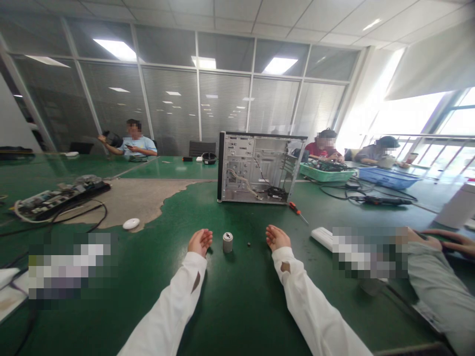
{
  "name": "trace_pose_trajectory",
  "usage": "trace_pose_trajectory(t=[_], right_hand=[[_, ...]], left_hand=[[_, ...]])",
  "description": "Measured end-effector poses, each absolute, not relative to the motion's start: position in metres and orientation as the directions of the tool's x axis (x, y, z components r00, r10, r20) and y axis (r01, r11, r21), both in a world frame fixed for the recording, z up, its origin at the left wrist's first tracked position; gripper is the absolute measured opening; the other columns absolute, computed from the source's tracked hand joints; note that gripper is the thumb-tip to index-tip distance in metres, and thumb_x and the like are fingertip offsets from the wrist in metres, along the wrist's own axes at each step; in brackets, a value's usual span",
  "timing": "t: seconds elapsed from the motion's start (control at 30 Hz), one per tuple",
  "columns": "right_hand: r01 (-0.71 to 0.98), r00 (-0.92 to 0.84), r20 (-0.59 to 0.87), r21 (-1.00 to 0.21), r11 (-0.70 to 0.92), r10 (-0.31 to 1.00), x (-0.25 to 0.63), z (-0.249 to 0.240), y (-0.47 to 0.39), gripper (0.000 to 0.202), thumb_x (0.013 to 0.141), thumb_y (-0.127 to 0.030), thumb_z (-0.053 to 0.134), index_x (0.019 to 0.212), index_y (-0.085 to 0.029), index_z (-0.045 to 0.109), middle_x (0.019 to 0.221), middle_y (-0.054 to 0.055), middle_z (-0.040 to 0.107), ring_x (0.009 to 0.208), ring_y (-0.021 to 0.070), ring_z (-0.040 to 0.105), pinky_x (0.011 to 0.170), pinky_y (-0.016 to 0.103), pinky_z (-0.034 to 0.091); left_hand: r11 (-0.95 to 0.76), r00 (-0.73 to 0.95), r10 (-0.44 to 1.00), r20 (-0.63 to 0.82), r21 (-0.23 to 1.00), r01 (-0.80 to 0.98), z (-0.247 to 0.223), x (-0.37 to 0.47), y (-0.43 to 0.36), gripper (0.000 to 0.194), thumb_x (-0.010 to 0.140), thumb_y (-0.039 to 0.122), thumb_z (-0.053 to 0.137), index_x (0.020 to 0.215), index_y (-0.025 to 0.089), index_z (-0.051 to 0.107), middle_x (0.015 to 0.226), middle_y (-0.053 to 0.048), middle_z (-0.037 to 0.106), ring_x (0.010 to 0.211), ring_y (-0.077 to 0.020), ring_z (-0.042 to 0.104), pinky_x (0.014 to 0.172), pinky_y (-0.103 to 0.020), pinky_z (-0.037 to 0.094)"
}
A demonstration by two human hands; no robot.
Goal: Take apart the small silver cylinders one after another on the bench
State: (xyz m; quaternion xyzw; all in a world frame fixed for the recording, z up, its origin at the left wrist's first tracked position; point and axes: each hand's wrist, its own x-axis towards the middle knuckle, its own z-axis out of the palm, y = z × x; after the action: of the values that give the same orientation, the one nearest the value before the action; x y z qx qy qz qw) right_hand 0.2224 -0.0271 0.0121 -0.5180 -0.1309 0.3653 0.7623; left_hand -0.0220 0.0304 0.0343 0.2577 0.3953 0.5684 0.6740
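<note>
My left hand [200, 242] rests on the green table [237, 291], palm turned inward and fingers loosely curved, holding nothing. Just to its right stands a small grey cylinder [227, 243] with dark marks on its top. My right hand [277, 238] is likewise open, facing the left one, its fingers slightly bent. A tiny dark piece [249, 244], too small to name, lies between the cylinder and my right hand. Beyond both hands an opened computer case [260, 170] stands upright, its inside and some cables showing. An orange-handled screwdriver [296, 208] lies by its lower right corner.
A white power strip [322, 238] and a co-worker's grey sleeve [432, 282] are at right. Green [326, 173] and blue baskets [388, 178] sit farther back near cables. On the left are a white round object [131, 224] and a stripped electronic unit [61, 198]. Several people sit around.
</note>
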Motion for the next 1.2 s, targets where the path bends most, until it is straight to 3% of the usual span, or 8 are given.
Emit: trace_pose_trajectory(t=[0.13, 0.33, 0.67, 0.77, 0.9, 1.07, 1.13, 1.2], right_hand=[[-0.498, 0.71, -0.234, -0.833, 0.239, 0.665, 0.224, 0.014, -0.03, 0.017, 0.055, -0.025, 0.058, 0.071, -0.019, 0.053, 0.056, -0.006, 0.059, 0.044, 0.0057, 0.051, 0.039, 0.017, 0.036], [-0.544, 0.704, -0.265, -0.797, 0.261, 0.658, 0.221, 0.016, -0.031, 0.016, 0.055, -0.025, 0.061, 0.064, -0.017, 0.051, 0.053, -0.006, 0.059, 0.041, 0.0053, 0.05, 0.036, 0.016, 0.034], [-0.52, 0.685, -0.211, -0.812, 0.265, 0.697, 0.214, 0.023, -0.033, 0.036, 0.048, -0.034, 0.068, 0.043, -0.015, 0.039, 0.051, -0.003, 0.058, 0.037, 0.0023, 0.044, 0.031, 0.014, 0.032], [-0.489, 0.669, -0.167, -0.833, 0.259, 0.725, 0.211, 0.022, -0.033, 0.029, 0.043, -0.03, 0.071, 0.054, -0.015, 0.049, 0.052, -0.003, 0.059, 0.037, 0.0033, 0.046, 0.031, 0.014, 0.033], [-0.437, 0.644, -0.101, -0.862, 0.256, 0.758, 0.208, 0.019, -0.032, 0.04, 0.038, -0.024, 0.072, 0.073, -0.017, 0.054, 0.059, -0.001, 0.063, 0.042, 0.0067, 0.051, 0.036, 0.018, 0.04], [-0.309, 0.613, 0.003, -0.919, 0.244, 0.79, 0.2, 0.021, -0.034, 0.033, 0.046, -0.032, 0.069, 0.071, -0.015, 0.055, 0.061, 0.002, 0.062, 0.046, 0.0102, 0.053, 0.041, 0.023, 0.042], [-0.095, 0.59, 0.164, -0.959, 0.269, 0.79, 0.191, 0.025, -0.039, 0.028, 0.054, -0.033, 0.065, 0.074, -0.016, 0.057, 0.066, 0.003, 0.062, 0.056, 0.0126, 0.056, 0.049, 0.025, 0.045], [0.249, 0.475, 0.401, -0.915, 0.318, 0.783, 0.176, 0.027, -0.045, 0.025, 0.063, -0.031, 0.057, 0.084, -0.017, 0.058, 0.077, 0.005, 0.062, 0.069, 0.0149, 0.057, 0.061, 0.029, 0.046]], left_hand=[[0.251, 0.026, 0.952, -0.304, 0.731, -0.635, 0.038, -0.023, 0.028, 0.014, 0.069, 0.014, 0.051, 0.056, 0.013, 0.049, 0.046, -0.001, 0.058, 0.04, -0.0071, 0.053, 0.044, -0.017, 0.042], [0.233, 0.031, 0.961, -0.276, 0.74, -0.631, 0.037, -0.022, 0.027, 0.018, 0.066, 0.019, 0.056, 0.051, 0.013, 0.047, 0.038, 0.002, 0.052, 0.032, -0.0052, 0.046, 0.035, -0.015, 0.035], [0.223, 0.073, 0.97, -0.233, 0.724, -0.653, 0.036, -0.022, 0.026, 0.024, 0.057, 0.024, 0.061, 0.047, 0.014, 0.042, 0.035, 0.004, 0.048, 0.03, -0.0048, 0.04, 0.033, -0.015, 0.029], [0.235, 0.077, 0.966, -0.246, 0.718, -0.655, 0.037, -0.023, 0.026, 0.022, 0.06, 0.023, 0.059, 0.048, 0.014, 0.042, 0.036, 0.003, 0.049, 0.031, -0.0051, 0.041, 0.034, -0.016, 0.03], [0.239, 0.06, 0.962, -0.266, 0.718, -0.654, 0.038, -0.022, 0.026, 0.021, 0.062, 0.022, 0.057, 0.048, 0.015, 0.043, 0.036, 0.003, 0.049, 0.03, -0.0054, 0.041, 0.033, -0.016, 0.029], [0.24, 0.053, 0.961, -0.272, 0.72, -0.651, 0.038, -0.022, 0.026, 0.02, 0.062, 0.021, 0.057, 0.049, 0.014, 0.044, 0.037, 0.003, 0.05, 0.031, -0.0052, 0.042, 0.034, -0.016, 0.031], [0.241, 0.052, 0.96, -0.274, 0.722, -0.648, 0.038, -0.022, 0.025, 0.019, 0.062, 0.021, 0.057, 0.049, 0.014, 0.045, 0.037, 0.003, 0.05, 0.031, -0.0053, 0.043, 0.035, -0.016, 0.031], [0.245, 0.053, 0.959, -0.277, 0.725, -0.643, 0.038, -0.022, 0.025, 0.019, 0.063, 0.02, 0.057, 0.049, 0.014, 0.045, 0.037, 0.003, 0.05, 0.031, -0.0052, 0.043, 0.035, -0.016, 0.031]])
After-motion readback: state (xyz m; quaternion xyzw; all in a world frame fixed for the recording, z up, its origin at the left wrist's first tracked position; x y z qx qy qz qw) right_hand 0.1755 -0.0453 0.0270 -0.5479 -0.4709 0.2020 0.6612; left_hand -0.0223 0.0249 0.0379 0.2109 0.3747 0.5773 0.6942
